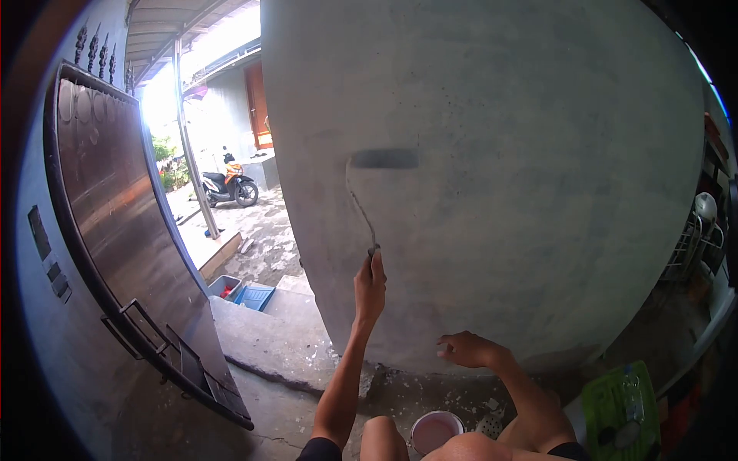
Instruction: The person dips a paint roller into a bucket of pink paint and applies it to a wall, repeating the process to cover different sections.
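My left hand (370,288) is wrapped round the dark handle of a paint roller (384,158), arm stretched upward. The roller's thin bent metal frame rises from my fist, and its dark cylinder lies level across the grey wall (500,192), apparently against it. Lower and to the right, my right hand (467,349) hangs in front of the wall's base with nothing in it, its fingers loosely bent and apart. Below, between my knees and the wall, a white-rimmed bucket (437,432) with pinkish insides is partly covered by my leg.
A brown metal door (127,207) stands at the left. Through the opening are a parked scooter (229,184), a grey bin (224,287) and a blue tray (254,297). A green item (621,411) with a clear bottle sits at lower right. A raised concrete step (269,346) borders the floor.
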`<control>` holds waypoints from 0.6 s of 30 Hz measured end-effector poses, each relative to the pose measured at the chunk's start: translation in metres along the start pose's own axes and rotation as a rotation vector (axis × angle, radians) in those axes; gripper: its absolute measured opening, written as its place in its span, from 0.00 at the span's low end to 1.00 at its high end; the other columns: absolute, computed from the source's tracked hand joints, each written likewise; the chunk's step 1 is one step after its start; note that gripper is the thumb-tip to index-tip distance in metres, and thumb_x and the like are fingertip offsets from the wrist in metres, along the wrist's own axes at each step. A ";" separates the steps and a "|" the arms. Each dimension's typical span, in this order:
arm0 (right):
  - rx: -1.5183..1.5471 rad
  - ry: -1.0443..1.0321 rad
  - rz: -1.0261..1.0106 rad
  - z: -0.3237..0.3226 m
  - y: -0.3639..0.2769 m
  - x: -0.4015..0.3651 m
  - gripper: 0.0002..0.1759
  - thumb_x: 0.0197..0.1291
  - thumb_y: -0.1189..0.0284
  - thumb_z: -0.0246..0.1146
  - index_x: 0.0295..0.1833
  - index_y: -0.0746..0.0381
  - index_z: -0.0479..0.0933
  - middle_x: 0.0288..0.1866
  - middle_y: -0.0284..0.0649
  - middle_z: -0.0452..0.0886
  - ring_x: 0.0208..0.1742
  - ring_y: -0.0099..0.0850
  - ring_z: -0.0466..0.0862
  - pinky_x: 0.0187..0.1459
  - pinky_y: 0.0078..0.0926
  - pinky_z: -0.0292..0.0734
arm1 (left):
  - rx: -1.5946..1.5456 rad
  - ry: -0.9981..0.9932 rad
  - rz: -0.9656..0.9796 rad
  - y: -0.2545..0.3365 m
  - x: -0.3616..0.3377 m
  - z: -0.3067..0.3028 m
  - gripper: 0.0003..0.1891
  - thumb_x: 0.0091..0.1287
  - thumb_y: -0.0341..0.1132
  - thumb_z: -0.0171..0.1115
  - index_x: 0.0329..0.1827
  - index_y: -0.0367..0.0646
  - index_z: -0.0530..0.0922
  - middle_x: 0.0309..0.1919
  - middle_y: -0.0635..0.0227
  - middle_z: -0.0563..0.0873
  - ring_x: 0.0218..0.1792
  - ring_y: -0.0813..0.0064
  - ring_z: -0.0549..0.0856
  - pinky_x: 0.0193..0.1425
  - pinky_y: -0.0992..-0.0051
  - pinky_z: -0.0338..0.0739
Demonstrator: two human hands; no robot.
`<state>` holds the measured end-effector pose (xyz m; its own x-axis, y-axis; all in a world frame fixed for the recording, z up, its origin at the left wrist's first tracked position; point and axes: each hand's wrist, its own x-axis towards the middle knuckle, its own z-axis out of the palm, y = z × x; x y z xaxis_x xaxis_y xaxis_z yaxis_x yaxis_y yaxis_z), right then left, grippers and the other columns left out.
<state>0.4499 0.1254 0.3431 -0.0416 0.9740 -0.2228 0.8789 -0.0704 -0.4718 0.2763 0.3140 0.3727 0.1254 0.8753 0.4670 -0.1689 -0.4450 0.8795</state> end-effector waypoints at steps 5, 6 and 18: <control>0.005 -0.005 0.002 0.002 0.004 0.003 0.27 0.72 0.56 0.60 0.68 0.61 0.74 0.53 0.51 0.86 0.54 0.47 0.86 0.58 0.40 0.78 | -0.091 0.013 -0.022 -0.034 -0.034 -0.013 0.24 0.82 0.55 0.46 0.29 0.49 0.67 0.16 0.81 0.65 0.13 0.89 0.64 0.15 0.81 0.57; 0.003 -0.012 0.000 0.001 0.005 0.003 0.27 0.72 0.56 0.60 0.68 0.61 0.74 0.53 0.51 0.86 0.54 0.47 0.86 0.58 0.40 0.78 | -0.120 0.042 -0.086 -0.042 -0.049 -0.017 0.24 0.82 0.53 0.47 0.29 0.48 0.67 0.16 0.81 0.66 0.15 0.88 0.65 0.17 0.80 0.59; 0.003 -0.001 0.001 -0.001 0.004 0.001 0.25 0.72 0.57 0.61 0.67 0.61 0.75 0.51 0.50 0.87 0.53 0.47 0.86 0.57 0.40 0.78 | 0.142 0.150 -0.075 -0.110 -0.091 -0.042 0.25 0.82 0.50 0.48 0.31 0.39 0.71 0.16 0.72 0.70 0.18 0.81 0.70 0.21 0.70 0.64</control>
<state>0.4540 0.1264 0.3416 -0.0415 0.9736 -0.2243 0.8774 -0.0719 -0.4744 0.2424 0.2917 0.2293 -0.0161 0.9205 0.3905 -0.0244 -0.3908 0.9202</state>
